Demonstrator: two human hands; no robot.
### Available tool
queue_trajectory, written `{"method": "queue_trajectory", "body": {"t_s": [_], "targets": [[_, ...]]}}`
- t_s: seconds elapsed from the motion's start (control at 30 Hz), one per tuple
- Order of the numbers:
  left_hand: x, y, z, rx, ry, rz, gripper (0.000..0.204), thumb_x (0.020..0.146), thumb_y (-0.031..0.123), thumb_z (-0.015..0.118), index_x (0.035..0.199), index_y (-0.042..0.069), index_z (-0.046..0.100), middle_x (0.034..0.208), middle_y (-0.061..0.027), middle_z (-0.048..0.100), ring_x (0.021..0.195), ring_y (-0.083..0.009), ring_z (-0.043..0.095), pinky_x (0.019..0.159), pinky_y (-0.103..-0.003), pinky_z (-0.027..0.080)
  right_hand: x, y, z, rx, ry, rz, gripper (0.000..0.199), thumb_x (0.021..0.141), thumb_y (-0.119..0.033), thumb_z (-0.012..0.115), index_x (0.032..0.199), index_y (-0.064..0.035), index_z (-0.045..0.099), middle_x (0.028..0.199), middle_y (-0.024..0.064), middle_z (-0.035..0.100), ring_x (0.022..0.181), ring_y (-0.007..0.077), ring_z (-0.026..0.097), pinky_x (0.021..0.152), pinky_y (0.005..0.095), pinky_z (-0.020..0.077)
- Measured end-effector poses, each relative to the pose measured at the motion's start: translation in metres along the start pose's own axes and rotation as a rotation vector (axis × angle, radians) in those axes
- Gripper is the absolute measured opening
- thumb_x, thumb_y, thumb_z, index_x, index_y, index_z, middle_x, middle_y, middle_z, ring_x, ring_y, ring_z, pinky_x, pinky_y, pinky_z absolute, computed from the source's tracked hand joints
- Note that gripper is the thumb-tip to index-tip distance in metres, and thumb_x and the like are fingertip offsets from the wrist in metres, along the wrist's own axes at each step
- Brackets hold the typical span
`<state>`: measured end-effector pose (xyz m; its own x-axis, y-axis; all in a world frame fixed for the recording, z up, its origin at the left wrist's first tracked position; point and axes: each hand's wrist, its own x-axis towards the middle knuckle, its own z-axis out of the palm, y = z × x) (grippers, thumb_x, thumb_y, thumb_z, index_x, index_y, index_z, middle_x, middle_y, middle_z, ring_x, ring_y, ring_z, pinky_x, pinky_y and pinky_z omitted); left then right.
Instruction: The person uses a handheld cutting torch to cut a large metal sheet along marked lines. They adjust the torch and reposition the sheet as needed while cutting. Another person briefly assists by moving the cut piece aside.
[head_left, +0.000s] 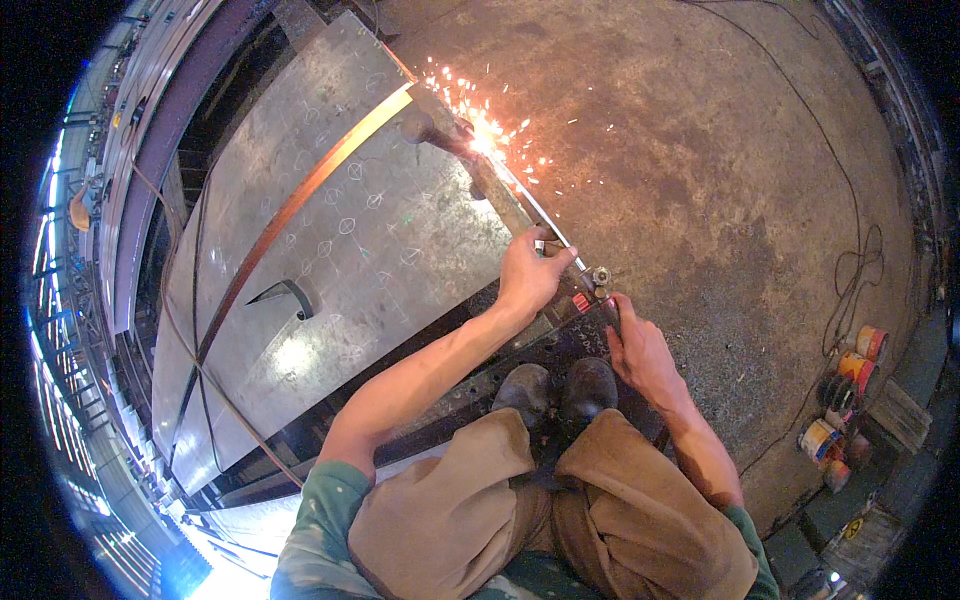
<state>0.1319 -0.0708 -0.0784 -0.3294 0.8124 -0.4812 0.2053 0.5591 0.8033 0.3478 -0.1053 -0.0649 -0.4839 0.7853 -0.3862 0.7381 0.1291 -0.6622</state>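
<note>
My right hand [645,355] is closed around the handle end of a cutting torch [548,220], below its brass valve knob and red part. Further forward, my left hand [530,268] steadies the torch's long tube with its fingers closed on it. Bright sparks [487,137] spray from the torch tip at the right edge of a grey steel plate [300,200] bearing chalk marks. Along that edge lies a straight bar [510,208], and a dark round-ended metal piece [418,126] sits by the tip. A long narrow steel strip [290,208], glowing orange-yellow at its far end, arcs over the plate.
A curled dark offcut [288,295] rests on the plate. Hoses or cables [165,265] run across its left side. Several paint tins [855,370] stand at the right by a wooden board [900,412]. A cable [850,180] trails over the stained floor [700,150]. My boots [585,388] are near the plate.
</note>
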Motion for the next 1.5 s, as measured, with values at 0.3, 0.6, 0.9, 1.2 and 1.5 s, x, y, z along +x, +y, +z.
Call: {"method": "queue_trajectory", "body": {"t_s": [0.3, 0.6, 0.9, 1.2, 1.5], "targets": [[-0.001, 0.001, 0.001, -0.016, -0.037, -0.055, 0.043, 0.083, 0.020, 0.081, 0.113, -0.007, 0.067, 0.098, -0.0158, 0.072, 0.089, -0.0233, 0.068, 0.081, -0.037, 0.053, -0.002, -0.002, -0.003, -0.012, -0.003, 0.015, 0.048, 0.092, -0.006, 0.058, 0.137, -0.0007, 0.040, 0.073, 0.0288, 0.061, 0.072, 0.0502, 0.061, 0.065, 0.0583, 0.0434], [-0.005, 0.004, 0.002, -0.033, 0.005, -0.009, 0.030, 0.084, 0.017, 0.077, 0.100, -0.006, 0.068, 0.084, -0.0171, 0.072, 0.077, -0.0246, 0.069, 0.074, -0.038, 0.053, -0.004, 0.000, -0.002, -0.012, -0.014, 0.042, 0.045, 0.094, -0.008, 0.057, 0.135, -0.0016, 0.041, 0.070, 0.0282, 0.060, 0.071, 0.0515, 0.060, 0.065, 0.0596, 0.0427], [-0.002, -0.001, 0.003, -0.058, -0.026, -0.035, 0.034, 0.083, 0.018, 0.078, 0.104, -0.007, 0.067, 0.084, -0.0163, 0.072, 0.077, -0.0235, 0.069, 0.074, -0.038, 0.053, -0.006, -0.002, -0.005, -0.024, 0.000, 0.016, 0.046, 0.093, -0.008, 0.059, 0.135, -0.0009, 0.041, 0.072, 0.0287, 0.061, 0.072, 0.0511, 0.060, 0.066, 0.0598, 0.0430], [0.001, -0.010, 0.006, -0.063, -0.029, -0.020, 0.036, 0.082, 0.019, 0.079, 0.105, -0.007, 0.067, 0.088, -0.0175, 0.073, 0.082, -0.0244, 0.070, 0.076, -0.038, 0.053, -0.005, 0.001, -0.005, 0.011, -0.014, 0.014, 0.047, 0.093, -0.006, 0.058, 0.136, -0.0004, 0.040, 0.072, 0.0287, 0.061, 0.071, 0.0506, 0.060, 0.065, 0.0588, 0.0424], [0.001, -0.011, 0.006, -0.008, -0.039, -0.021, 0.035, 0.082, 0.019, 0.079, 0.104, -0.007, 0.068, 0.088, -0.0186, 0.073, 0.083, -0.0267, 0.071, 0.077, -0.039, 0.053, -0.007, 0.001, -0.004, -0.013, -0.002, -0.002, 0.047, 0.093, -0.006, 0.058, 0.137, -0.0011, 0.040, 0.069, 0.0282, 0.060, 0.069, 0.0499, 0.060, 0.063, 0.0589, 0.0417]]}}
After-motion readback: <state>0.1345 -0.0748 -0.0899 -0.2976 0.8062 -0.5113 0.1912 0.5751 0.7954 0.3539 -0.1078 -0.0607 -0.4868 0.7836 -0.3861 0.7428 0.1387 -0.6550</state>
